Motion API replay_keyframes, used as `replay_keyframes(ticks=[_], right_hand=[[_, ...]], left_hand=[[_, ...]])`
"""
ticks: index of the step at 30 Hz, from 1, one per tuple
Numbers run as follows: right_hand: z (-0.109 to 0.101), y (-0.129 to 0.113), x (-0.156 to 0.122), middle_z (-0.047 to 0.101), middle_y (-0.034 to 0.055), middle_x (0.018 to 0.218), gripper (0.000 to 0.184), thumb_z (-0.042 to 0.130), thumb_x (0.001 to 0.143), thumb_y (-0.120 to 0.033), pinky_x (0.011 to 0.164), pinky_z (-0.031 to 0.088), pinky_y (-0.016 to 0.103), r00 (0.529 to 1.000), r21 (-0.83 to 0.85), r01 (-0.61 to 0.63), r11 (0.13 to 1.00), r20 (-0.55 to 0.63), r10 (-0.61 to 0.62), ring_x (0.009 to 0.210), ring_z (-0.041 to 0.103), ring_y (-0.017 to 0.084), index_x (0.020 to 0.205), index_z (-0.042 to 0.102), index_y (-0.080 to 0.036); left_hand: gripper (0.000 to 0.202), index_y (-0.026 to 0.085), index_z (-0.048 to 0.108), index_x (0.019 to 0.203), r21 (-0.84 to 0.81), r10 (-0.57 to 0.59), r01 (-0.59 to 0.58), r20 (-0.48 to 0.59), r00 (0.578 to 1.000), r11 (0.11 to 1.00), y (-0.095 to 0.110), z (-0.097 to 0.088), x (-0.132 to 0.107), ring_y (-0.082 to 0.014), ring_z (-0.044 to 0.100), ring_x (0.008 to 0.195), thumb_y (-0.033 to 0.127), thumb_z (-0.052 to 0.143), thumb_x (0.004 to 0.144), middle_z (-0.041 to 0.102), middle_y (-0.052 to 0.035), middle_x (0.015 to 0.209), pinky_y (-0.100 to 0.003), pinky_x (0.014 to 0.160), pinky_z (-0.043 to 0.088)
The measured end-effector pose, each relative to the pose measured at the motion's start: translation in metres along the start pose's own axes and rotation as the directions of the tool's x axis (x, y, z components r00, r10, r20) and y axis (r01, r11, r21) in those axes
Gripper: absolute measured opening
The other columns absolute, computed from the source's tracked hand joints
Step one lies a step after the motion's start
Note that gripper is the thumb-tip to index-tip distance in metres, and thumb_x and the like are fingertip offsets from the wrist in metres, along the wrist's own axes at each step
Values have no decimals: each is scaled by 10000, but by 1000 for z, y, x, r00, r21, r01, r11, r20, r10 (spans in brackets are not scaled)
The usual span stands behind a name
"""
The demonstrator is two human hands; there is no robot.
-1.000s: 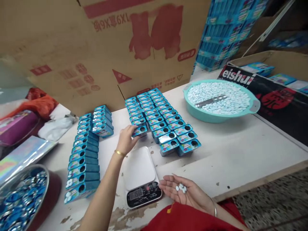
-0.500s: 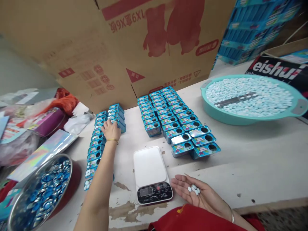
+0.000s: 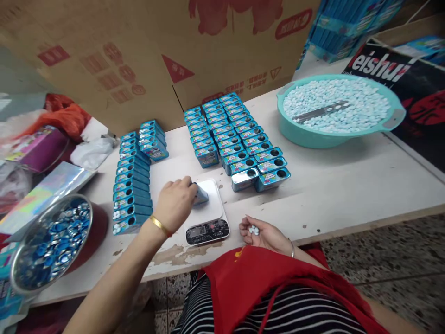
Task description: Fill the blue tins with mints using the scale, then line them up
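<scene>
My left hand (image 3: pixel 176 202) is closed round a small blue tin (image 3: pixel 201 194) and holds it on the white platform of a kitchen scale (image 3: pixel 206 214). My right hand (image 3: pixel 261 233) rests palm up at the table's front edge, fingers curled round a few white tablets (image 3: pixel 253 229). Behind the scale stands a block of several open blue tins (image 3: pixel 236 139). A long row of filled tins (image 3: pixel 132 185) runs along the left.
A teal basin (image 3: pixel 333 134) of pale tablets with a metal scoop sits at the back right. A metal bowl of blue caps (image 3: pixel 52 243) stands at the front left. A big cardboard box (image 3: pixel 139 60) walls the back. Bags and packets lie far left.
My left hand came back from the left row with a tin and set it on the scale. My right hand's fingers curled in over the tablets. The camera tilted down.
</scene>
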State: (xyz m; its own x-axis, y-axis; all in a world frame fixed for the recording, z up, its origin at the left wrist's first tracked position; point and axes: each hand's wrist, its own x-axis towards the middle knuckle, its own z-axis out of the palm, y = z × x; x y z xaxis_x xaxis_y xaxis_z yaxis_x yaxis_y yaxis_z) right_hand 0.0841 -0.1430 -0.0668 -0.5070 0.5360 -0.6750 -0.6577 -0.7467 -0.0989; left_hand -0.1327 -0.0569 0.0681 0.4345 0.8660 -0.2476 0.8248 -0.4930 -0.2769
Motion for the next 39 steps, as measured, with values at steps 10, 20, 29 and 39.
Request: replay_keyframes(ticks=[10,20,29,39], right_hand=[[7,1,-27,705,89,796,350,324,989,-241,734,545,245,999,26,34,999,2,-34,765,695,139,855,623,-116],[9,6,-38,709,69,829,430,218,995,-382,810,533,390,989,8,-10,1000,150,9,776,694,194,1097,569,-155],[8,8,-34,715,80,903,260,397,952,-349,824,520,405,986,-76,-56,996,155,67,814,699,214,1027,565,-165],[16,10,-17,704,49,753,255,373,970,-241,806,543,297,994,30,-60,998,97,57,747,703,157,920,596,-127]], left_hand=[[185,151,549,981,-246,165,-214,-206,965,945,76,-4,-26,-199,534,838,311,526,892,569,-77,950,-314,699,432],[222,178,528,1119,-480,227,-309,-223,948,821,146,59,-27,-178,514,852,222,410,937,530,-60,955,-283,700,464],[128,151,545,974,-511,196,-289,-228,954,809,145,64,-29,-203,520,858,208,463,895,553,-82,922,-330,725,492],[165,161,540,1052,-546,79,-422,-542,837,724,107,60,-38,-161,543,870,238,471,922,575,-75,986,-295,751,498]])
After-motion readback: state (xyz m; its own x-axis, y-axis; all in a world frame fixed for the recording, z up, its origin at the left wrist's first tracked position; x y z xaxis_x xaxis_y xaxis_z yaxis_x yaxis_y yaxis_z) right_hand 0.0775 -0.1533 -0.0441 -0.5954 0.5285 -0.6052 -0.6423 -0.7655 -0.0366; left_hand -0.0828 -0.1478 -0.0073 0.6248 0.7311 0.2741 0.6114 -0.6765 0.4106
